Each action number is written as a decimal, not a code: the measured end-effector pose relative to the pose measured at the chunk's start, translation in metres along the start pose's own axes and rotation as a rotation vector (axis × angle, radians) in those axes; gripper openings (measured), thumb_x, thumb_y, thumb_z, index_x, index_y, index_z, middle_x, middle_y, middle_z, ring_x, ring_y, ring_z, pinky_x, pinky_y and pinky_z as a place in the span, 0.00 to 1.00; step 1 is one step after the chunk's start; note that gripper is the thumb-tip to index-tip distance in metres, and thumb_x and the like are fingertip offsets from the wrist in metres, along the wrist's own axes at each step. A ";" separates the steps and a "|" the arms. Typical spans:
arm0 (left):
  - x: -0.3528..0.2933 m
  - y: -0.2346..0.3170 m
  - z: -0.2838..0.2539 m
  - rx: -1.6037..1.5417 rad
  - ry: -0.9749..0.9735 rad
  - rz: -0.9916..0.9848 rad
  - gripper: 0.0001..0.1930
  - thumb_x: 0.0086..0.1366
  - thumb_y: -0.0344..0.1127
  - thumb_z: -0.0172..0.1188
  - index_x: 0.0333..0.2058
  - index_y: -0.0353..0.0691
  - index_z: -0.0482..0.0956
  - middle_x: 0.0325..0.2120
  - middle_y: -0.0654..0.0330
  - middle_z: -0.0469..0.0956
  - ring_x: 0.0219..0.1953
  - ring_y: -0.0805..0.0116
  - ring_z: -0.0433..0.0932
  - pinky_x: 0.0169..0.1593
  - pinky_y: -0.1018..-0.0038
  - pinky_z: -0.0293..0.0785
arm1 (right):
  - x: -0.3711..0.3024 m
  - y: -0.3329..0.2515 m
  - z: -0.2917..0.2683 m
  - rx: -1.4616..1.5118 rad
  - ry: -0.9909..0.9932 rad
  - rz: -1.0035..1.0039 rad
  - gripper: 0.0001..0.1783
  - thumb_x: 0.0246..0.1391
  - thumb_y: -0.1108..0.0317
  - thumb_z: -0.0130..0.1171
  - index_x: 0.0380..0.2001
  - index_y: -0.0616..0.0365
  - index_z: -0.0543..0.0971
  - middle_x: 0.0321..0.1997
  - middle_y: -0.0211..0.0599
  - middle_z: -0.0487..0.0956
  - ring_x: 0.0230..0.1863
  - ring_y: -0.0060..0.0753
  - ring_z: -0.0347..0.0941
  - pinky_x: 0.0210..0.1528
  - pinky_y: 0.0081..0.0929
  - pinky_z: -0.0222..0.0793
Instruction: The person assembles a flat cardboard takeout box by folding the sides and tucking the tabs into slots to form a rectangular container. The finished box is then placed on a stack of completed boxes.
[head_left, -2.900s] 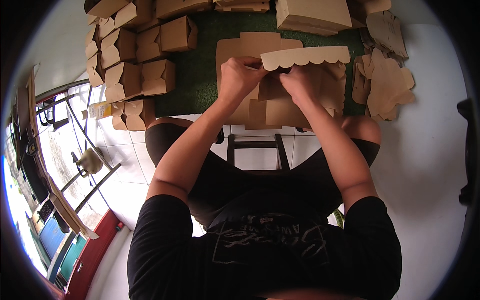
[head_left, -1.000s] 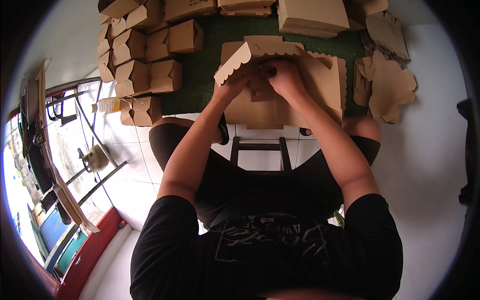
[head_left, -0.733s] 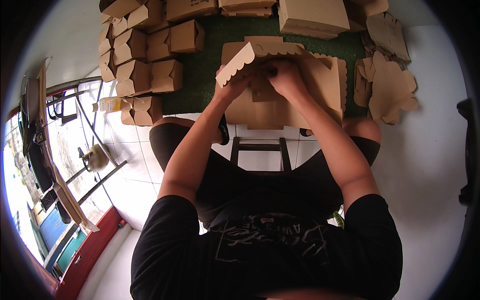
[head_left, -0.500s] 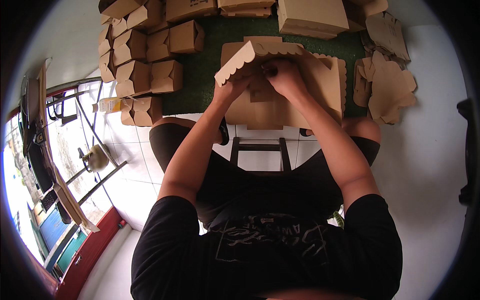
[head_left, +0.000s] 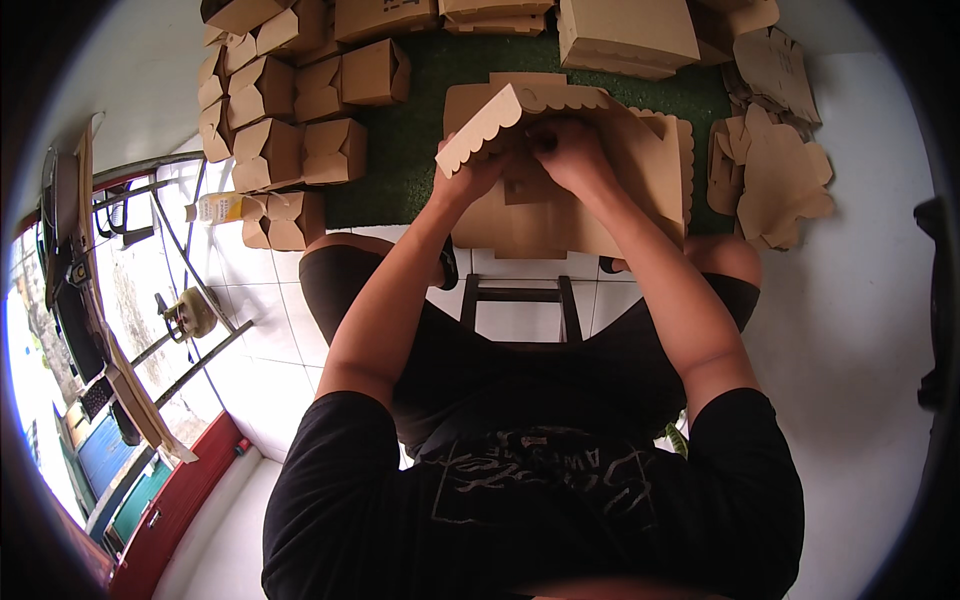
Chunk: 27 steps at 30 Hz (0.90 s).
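A partly folded brown cardboard box (head_left: pixel 630 185) with scalloped edges lies in front of me on a green mat. Its left side panel (head_left: pixel 478 132) stands tilted up, meeting the raised far panel at a corner. Beneath that left panel, my left hand (head_left: pixel 468 182) grips the box, its fingers mostly hidden by the cardboard. My right hand (head_left: pixel 575 155) is closed, thumb and fingers pinched at the inner face of the raised far panel. A flat flap of the box reaches toward my knees.
Several small folded boxes (head_left: pixel 268 150) stand at the left of the green mat (head_left: pixel 390 150), beside a bottle (head_left: pixel 218 208). Larger boxes (head_left: pixel 628 35) line the far side. Flat cardboard blanks (head_left: pixel 785 180) are stacked at the right. A dark stool frame (head_left: pixel 518 294) shows between my knees.
The tilted left panel has shifted slightly to the right, and my left hand with it. My right hand stays at nearly the same spot inside the far panel.
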<state>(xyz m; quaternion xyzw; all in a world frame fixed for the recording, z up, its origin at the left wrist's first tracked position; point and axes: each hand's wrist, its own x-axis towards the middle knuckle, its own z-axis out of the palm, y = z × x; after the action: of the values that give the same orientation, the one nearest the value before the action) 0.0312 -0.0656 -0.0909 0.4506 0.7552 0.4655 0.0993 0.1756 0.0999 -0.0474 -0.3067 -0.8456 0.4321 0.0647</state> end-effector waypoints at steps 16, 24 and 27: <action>0.042 0.090 -0.045 -0.011 -0.274 -0.428 0.15 0.65 0.43 0.76 0.37 0.34 0.93 0.30 0.51 0.92 0.34 0.60 0.94 0.42 0.68 0.88 | -0.016 -0.032 -0.032 0.583 -0.260 0.333 0.27 0.71 0.69 0.59 0.70 0.66 0.79 0.58 0.48 0.89 0.50 0.38 0.90 0.59 0.33 0.82; 0.046 0.091 -0.048 -0.276 -0.310 -0.560 0.16 0.74 0.41 0.71 0.45 0.31 0.91 0.34 0.54 0.93 0.39 0.66 0.95 0.46 0.73 0.88 | -0.009 -0.020 -0.045 0.368 -0.237 0.371 0.27 0.80 0.64 0.58 0.73 0.69 0.74 0.62 0.46 0.87 0.51 0.33 0.89 0.58 0.28 0.81; 0.045 0.086 -0.047 -0.332 -0.307 -0.556 0.14 0.73 0.39 0.72 0.45 0.31 0.91 0.37 0.53 0.94 0.40 0.65 0.95 0.47 0.73 0.88 | -0.013 -0.014 -0.041 0.139 -0.164 0.312 0.26 0.80 0.60 0.60 0.72 0.64 0.77 0.62 0.43 0.87 0.55 0.31 0.86 0.58 0.27 0.78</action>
<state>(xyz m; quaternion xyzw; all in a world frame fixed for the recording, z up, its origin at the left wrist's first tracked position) 0.0294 -0.0455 0.0150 0.2702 0.7392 0.4640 0.4065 0.1952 0.1147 -0.0087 -0.3925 -0.7585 0.5177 -0.0511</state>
